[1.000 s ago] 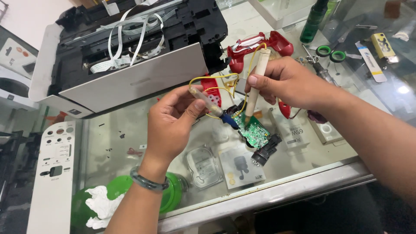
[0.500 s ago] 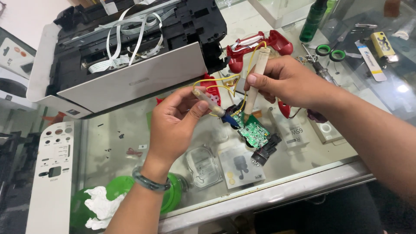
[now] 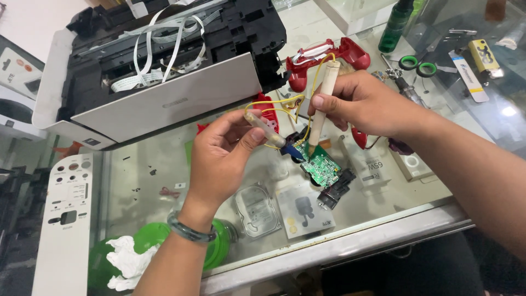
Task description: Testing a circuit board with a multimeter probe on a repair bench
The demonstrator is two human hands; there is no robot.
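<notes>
My left hand pinches a clear tube while my right hand grips a beige soldering iron over the green circuit board.

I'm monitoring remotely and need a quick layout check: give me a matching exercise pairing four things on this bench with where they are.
Things:
1. green circuit board
2. beige tool
3. opened printer
4. scissors with green handles

Places:
A. far left of the glass counter
B. gripped in the right hand
C. far right, beyond the right hand
D. on the counter, just under the two hands' tips

Pairs: 1-D, 2-B, 3-A, 4-C. The left hand pinches a small yellowish wired probe next to the board.
</notes>
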